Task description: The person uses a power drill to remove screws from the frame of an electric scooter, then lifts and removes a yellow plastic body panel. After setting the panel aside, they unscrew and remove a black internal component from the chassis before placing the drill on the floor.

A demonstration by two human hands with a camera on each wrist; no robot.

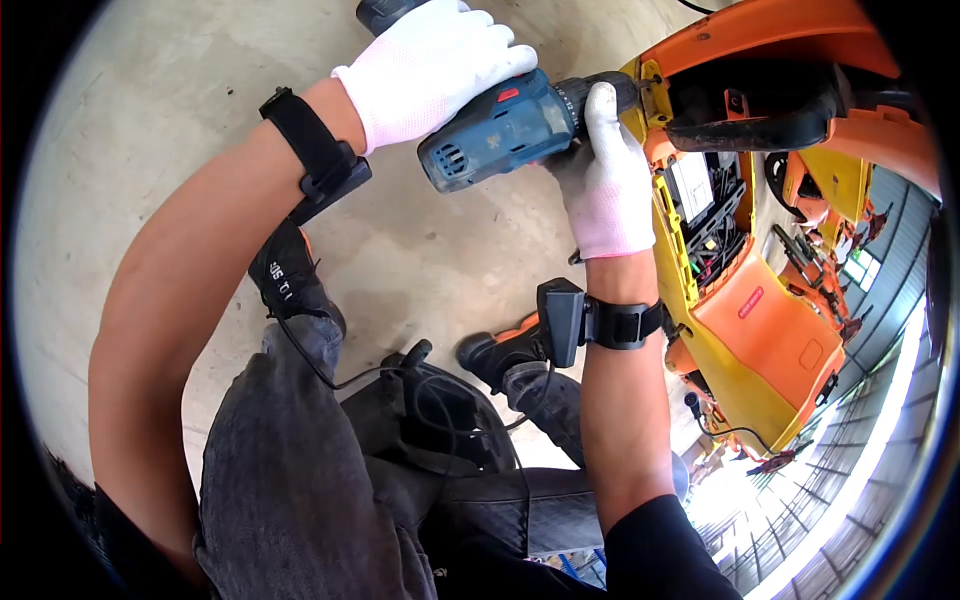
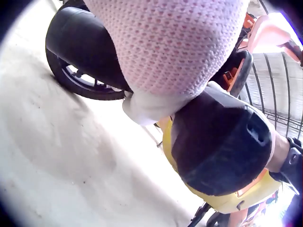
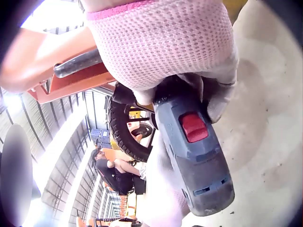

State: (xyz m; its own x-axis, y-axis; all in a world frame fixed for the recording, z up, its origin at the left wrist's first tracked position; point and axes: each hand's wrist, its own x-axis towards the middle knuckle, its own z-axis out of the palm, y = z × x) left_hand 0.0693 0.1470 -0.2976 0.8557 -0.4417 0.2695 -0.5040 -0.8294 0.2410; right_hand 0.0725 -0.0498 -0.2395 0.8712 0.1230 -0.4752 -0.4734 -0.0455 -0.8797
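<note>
A blue cordless drill (image 1: pixel 490 140) lies level between the hands, its front end against the yellow and orange vehicle (image 1: pixel 660 105). My left hand (image 1: pixel 430 75), in a white and pink knitted glove, grips the drill from above by its handle; the black base pokes out behind the hand. Around the drill's black front end curls my gloved right hand (image 1: pixel 612 175). The left wrist view has the drill's rear (image 2: pixel 222 142) below my left glove (image 2: pixel 170 42). In the right wrist view the red switch (image 3: pixel 194 127) shows on the drill beside my right glove (image 3: pixel 165 47). The drill's tip is hidden.
An open compartment with cables (image 1: pixel 710 230) lies right of my right hand. A black handle-like bar (image 1: pixel 755 130) juts out above it. Below are my shoes and a black object with cables (image 1: pixel 440 415) on the concrete floor (image 1: pixel 170 130). A person (image 3: pixel 120 175) sits in the background.
</note>
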